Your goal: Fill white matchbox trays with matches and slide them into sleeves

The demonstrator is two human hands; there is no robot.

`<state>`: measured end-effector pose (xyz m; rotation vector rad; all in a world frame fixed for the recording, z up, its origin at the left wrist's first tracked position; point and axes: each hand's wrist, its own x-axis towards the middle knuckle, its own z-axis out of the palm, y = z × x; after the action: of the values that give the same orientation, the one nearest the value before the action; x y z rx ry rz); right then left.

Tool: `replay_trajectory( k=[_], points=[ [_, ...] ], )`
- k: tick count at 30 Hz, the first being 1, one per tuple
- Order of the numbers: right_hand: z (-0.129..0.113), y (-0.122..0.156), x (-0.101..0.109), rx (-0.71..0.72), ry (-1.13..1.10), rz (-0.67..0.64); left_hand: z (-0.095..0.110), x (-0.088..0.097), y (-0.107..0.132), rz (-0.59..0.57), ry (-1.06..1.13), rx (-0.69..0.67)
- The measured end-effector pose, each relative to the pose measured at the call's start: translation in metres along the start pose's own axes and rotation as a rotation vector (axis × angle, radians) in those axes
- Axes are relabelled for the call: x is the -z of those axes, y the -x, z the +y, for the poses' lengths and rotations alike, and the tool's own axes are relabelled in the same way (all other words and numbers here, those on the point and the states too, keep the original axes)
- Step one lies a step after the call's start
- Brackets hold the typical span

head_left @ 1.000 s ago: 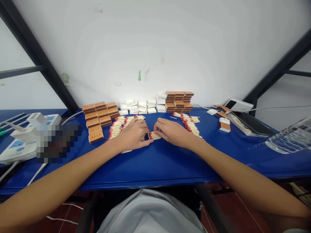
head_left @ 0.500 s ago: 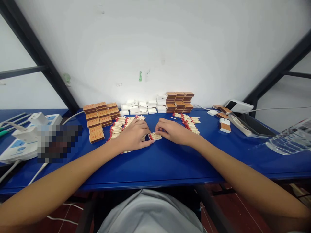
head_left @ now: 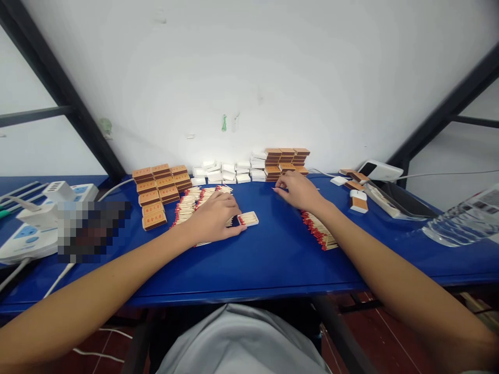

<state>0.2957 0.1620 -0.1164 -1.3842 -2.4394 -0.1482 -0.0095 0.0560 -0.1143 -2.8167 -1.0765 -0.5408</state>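
Observation:
A small white matchbox tray (head_left: 249, 218) with red-headed matches in it lies on the blue table. My left hand (head_left: 216, 217) rests at its left end, thumb along the near edge and fingers curled by the far corner, steadying it. Under that palm and to its left spread rows of loose matches (head_left: 187, 205). Farther right, my right hand (head_left: 298, 189) has thumb and index finger pinched around a single match (head_left: 273, 188), of which only the tip shows. Below its wrist lies another pile of matches (head_left: 317, 231), partly covered by the forearm.
Brown matchboxes (head_left: 166, 183) are stacked at the left, more brown matchboxes (head_left: 286, 156) at the back. Between them sit white trays (head_left: 222, 171). A power strip (head_left: 78, 195) stands far left; a white device (head_left: 380, 170) and a plastic bottle (head_left: 463, 221) are on the right.
My right hand has left the tray and moved right and away from me to the loose match near the right pile. My left hand stays by the tray.

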Motion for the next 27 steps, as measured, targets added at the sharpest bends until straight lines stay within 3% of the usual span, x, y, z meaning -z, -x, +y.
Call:
replay_trajectory(
  k=[5, 12, 27],
  points=[
    [0.025, -0.009, -0.015, 0.005, 0.094, -0.06, 0.0, 0.0, 0.0, -0.003, 0.001, -0.002],
    [0.028, -0.009, -0.015, 0.02, 0.179, -0.117, 0.001, 0.001, 0.0, -0.002, 0.001, -0.005],
    [0.03, -0.008, -0.013, -0.025, 0.161, -0.076, 0.0, 0.0, 0.0, -0.001, -0.007, -0.007]
  ],
)
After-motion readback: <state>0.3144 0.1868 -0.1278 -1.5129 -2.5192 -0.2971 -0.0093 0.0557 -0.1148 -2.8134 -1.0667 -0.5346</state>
